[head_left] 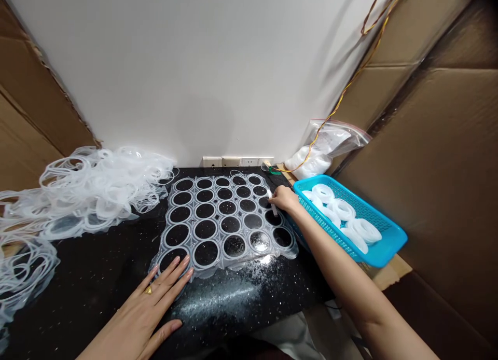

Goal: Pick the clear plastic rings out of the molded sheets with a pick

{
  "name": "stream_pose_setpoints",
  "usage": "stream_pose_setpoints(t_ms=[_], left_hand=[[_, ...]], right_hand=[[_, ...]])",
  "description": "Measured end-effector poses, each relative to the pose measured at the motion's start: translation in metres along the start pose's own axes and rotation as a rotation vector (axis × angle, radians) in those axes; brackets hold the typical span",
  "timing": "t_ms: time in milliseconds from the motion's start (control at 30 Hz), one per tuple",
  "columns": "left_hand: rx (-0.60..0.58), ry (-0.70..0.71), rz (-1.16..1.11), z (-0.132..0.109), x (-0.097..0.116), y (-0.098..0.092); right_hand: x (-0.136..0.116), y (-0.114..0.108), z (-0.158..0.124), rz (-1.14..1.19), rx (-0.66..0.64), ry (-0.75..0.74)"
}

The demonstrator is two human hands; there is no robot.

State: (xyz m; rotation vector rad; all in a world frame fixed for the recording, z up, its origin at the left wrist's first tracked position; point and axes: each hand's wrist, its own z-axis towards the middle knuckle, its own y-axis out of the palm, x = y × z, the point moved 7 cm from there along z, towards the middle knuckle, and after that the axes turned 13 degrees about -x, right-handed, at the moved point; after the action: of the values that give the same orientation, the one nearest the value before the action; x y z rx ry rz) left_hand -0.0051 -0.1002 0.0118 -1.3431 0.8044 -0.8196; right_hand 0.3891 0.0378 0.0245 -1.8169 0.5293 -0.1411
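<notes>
A translucent silicone sheet (223, 220) moulded with rows of rings lies flat on the black speckled counter (97, 282). My left hand (155, 303) rests open and flat, fingertips pressing the sheet's near left corner; it wears a gold ring. My right hand (284, 198) reaches to the sheet's far right edge, fingers pinched on a thin white strip or ring there. A blue plastic basket (385, 243) right of the sheet holds stacks of white rings (342, 209).
A tangled heap of clear leftover silicone webbing (89, 189) covers the counter's left side. A plastic bag of white parts (322, 150) leans in the far right corner, with a yellow cable (350, 85). Cardboard walls (439, 157) stand on both sides; sockets line the white wall.
</notes>
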Motion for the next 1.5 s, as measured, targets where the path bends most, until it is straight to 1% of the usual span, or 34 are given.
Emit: stream_pose_setpoints(t_ms=[133,233,333,400,433,600,667,733,800,900,967,1000,1133,1267,1333,1400,1500], left_hand=[[0.054,0.022,-0.004,-0.003,0.010,-0.007],[0.042,0.038,-0.038,-0.005,0.015,-0.007],[0.036,-0.014,-0.131,-0.001,0.013,-0.006],[0.041,-0.040,-0.206,0.006,0.012,-0.008],[0.038,-0.036,-0.236,0.012,0.012,-0.009],[0.012,0.084,-0.282,0.043,0.027,-0.012],[0.004,0.111,-0.275,0.049,0.033,-0.010],[0.015,0.104,-0.267,0.051,0.037,-0.007],[0.031,0.077,-0.256,0.048,0.039,-0.004],[0.031,0.059,-0.231,0.043,0.043,0.000],[0.027,0.058,-0.225,0.039,0.043,0.000],[0.032,0.057,-0.226,0.037,0.041,-0.001],[0.058,0.023,-0.212,0.027,0.030,-0.002],[0.082,-0.025,-0.175,0.010,0.018,-0.002],[0.096,-0.027,-0.174,0.002,0.018,-0.002],[0.108,-0.023,-0.171,-0.004,0.021,-0.003],[0.111,-0.019,-0.158,-0.010,0.029,-0.004]], right_hand=[[0.002,0.002,-0.003,0.025,0.048,0.009],[0.004,0.002,-0.004,0.003,0.091,-0.005],[0.005,0.004,-0.001,0.004,0.055,-0.018],[0.005,0.005,-0.001,0.009,0.035,-0.025],[0.004,0.005,-0.001,0.009,0.045,-0.026],[0.002,-0.001,-0.010,-0.013,0.151,0.002],[0.000,-0.001,-0.012,-0.005,0.160,-0.006],[-0.001,-0.001,-0.014,0.025,0.171,-0.026],[-0.003,0.001,-0.012,0.099,0.161,-0.061],[-0.007,0.010,-0.006,0.260,0.048,-0.145],[-0.009,0.014,-0.003,0.309,-0.014,-0.186],[-0.009,0.015,-0.002,0.307,-0.022,-0.198],[-0.003,0.012,-0.004,0.240,0.029,-0.218],[0.006,0.008,-0.010,0.124,0.117,-0.193],[0.010,0.007,-0.014,-0.001,0.175,-0.132],[0.015,0.007,-0.016,-0.134,0.202,-0.050],[0.020,0.012,-0.017,-0.255,0.152,0.023]])
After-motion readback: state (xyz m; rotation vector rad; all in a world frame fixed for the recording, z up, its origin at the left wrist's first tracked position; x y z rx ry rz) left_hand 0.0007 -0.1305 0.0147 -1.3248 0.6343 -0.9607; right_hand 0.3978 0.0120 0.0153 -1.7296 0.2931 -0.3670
